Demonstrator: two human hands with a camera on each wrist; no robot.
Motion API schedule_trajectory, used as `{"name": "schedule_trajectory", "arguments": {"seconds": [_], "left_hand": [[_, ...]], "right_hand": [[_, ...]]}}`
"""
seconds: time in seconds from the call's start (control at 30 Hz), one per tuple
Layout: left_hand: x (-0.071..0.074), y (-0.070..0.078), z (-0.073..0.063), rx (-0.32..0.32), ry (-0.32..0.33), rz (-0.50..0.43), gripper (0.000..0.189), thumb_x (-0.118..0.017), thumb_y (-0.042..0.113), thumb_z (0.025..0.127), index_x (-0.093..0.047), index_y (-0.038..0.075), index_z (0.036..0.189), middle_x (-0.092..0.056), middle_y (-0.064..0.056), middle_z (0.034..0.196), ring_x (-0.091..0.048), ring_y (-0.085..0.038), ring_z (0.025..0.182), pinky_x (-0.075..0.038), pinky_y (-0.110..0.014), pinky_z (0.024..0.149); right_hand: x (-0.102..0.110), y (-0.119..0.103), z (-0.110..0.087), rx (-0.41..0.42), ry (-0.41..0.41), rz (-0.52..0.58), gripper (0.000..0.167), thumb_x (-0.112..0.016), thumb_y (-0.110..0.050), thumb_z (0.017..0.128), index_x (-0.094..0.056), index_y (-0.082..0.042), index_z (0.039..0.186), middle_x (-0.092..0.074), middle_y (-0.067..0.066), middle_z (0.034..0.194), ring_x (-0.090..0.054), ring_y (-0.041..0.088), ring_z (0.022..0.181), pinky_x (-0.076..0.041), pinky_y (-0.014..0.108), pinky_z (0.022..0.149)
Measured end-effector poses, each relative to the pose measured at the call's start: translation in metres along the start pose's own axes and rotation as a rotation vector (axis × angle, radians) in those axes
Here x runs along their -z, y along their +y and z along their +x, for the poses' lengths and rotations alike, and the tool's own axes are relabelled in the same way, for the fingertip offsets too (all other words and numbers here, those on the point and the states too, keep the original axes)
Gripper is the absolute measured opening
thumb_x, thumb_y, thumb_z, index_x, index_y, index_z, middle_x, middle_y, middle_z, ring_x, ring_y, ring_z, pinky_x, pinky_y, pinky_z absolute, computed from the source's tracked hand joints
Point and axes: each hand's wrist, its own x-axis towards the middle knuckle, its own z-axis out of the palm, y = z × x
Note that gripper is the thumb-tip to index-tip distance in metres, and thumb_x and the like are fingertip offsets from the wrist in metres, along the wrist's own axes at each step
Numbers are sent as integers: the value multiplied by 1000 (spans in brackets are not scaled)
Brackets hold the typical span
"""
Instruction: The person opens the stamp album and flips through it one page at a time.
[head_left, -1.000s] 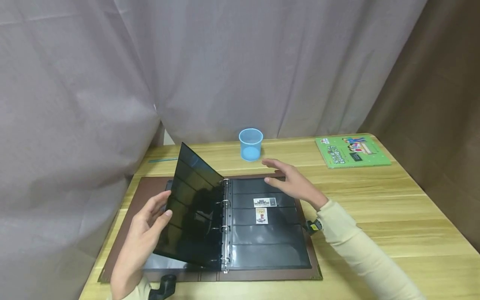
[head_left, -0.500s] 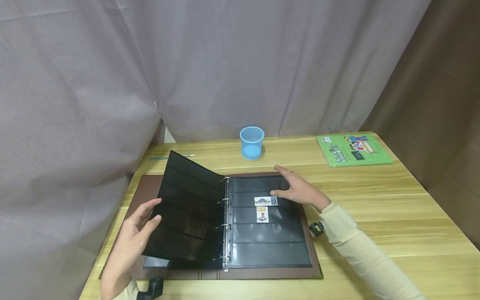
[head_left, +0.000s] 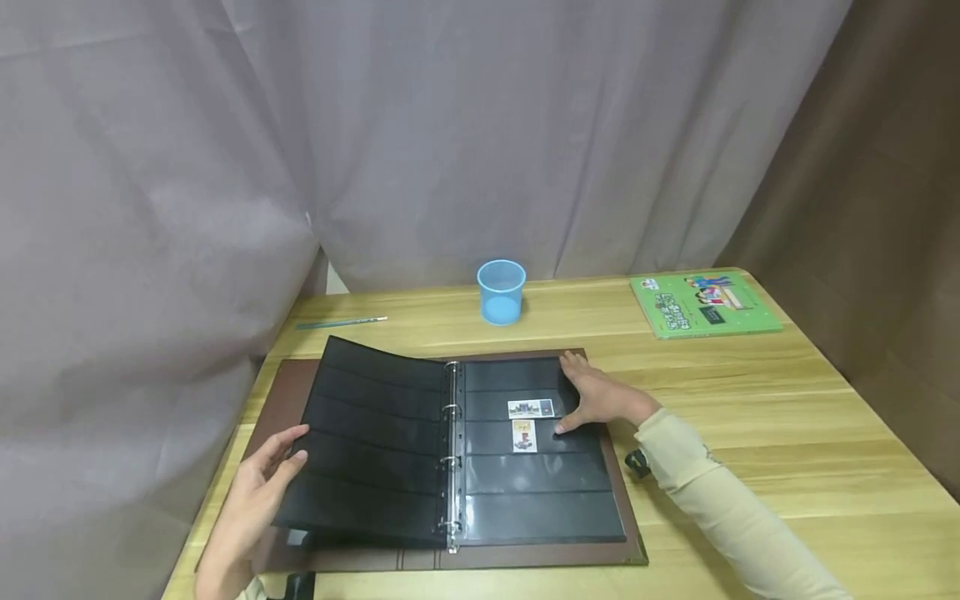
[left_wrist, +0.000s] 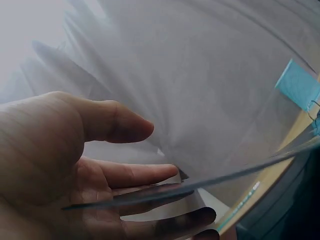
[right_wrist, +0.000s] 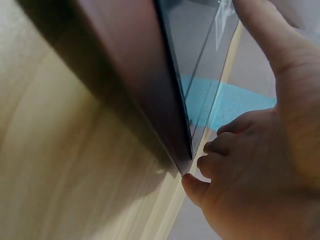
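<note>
A brown stamp album (head_left: 300,377) lies spread on the table, with a ring spine (head_left: 452,454) in its middle. One black pocket page (head_left: 375,425) stands slantwise over the left side. My left hand (head_left: 251,496) is at that page's outer edge, its fingers nearly straight along it and its thumb (left_wrist: 125,125) apart from the sheet. On the right page (head_left: 540,517) sit two stamps, a wide one (head_left: 530,408) and an upright one (head_left: 524,436). Spread at this page's upper outer edge, my right hand (head_left: 600,396) has its thumb near the stamps. The right wrist view shows its fingers (right_wrist: 220,145) by the album's corner.
A blue cup (head_left: 501,293) stands at the back of the wooden table (head_left: 765,417). Behind the album on the left lies a thin pencil (head_left: 341,322). A green book (head_left: 705,304) lies at the back right. Grey curtain (head_left: 450,150) hangs behind the table.
The raised black page has tipped down to the left, and my left hand has moved down and left with it. My right hand has lowered onto the right page's outer edge.
</note>
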Motion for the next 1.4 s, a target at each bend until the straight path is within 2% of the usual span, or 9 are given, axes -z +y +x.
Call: {"name": "schedule_trajectory", "arguments": {"seconds": [0.1,0.23,0.37,0.5,0.8,0.97,1.17,1.3,1.4], "left_hand": [[-1,-8,2,47,-6,-21,44,-50,15,108,-44,-5,146,-35,-30,155,-34,-46,142,-39,-39,110],[-5,-16,5,133,-18,-71,46,-48,17,109,-40,-5,148,-31,-31,156,-32,-48,142,-29,-61,113],[-9,-23,8,202,-34,-67,47,-47,17,109,-39,-5,149,-29,-32,157,-30,-48,143,-27,-62,114],[-10,-30,10,217,-62,-17,48,-46,17,109,-37,-7,150,-28,-34,157,-27,-51,144,-25,-64,114],[-16,-41,5,212,-84,123,50,-48,19,108,-40,-11,147,-38,-37,149,-39,-52,136,-38,-62,107],[-21,-45,1,225,-87,157,50,-49,19,108,-41,-13,145,-39,-37,148,-37,-52,138,-39,-61,107],[-23,-48,-1,229,-74,155,50,-50,21,108,-42,-11,145,-41,-35,148,-37,-50,138,-39,-61,107],[-23,-50,-4,185,-88,153,52,-51,21,107,-40,-12,146,-40,-35,149,-36,-50,140,-36,-61,108],[-24,-50,-4,200,-104,151,55,-50,22,107,-37,-12,147,-35,-37,151,-32,-52,141,-34,-63,109]], "right_hand": [[-3,0,1,-6,6,-32,131,-90,-49,71,-11,20,151,-4,38,160,-4,53,148,-10,58,119],[-8,1,1,-20,12,-63,129,-89,-49,71,-15,22,149,-8,40,158,-7,55,147,-12,60,118],[-12,1,-2,-59,8,-77,124,-88,-47,73,-18,22,149,-8,40,159,-5,54,147,-12,60,119],[-13,-2,-4,-72,9,-85,118,-87,-45,76,-21,21,149,-8,39,159,-6,53,148,-12,59,119],[-19,-4,-6,-12,48,-85,111,-84,-43,78,-26,19,149,-14,38,159,-12,51,148,-14,59,119],[-20,-3,-6,38,96,-50,109,-86,-40,76,-28,17,149,-21,37,157,-19,51,146,-18,59,118],[-14,-4,-3,68,143,23,109,-90,-31,72,-30,19,147,-34,38,151,-36,52,139,-29,58,114],[-6,-8,-3,32,169,117,109,-93,-26,68,-32,18,147,-57,34,132,-59,44,116,-43,55,105],[2,-15,-3,22,178,182,105,-93,-22,69,-34,17,147,-59,32,129,-60,42,113,-44,56,104]]}}
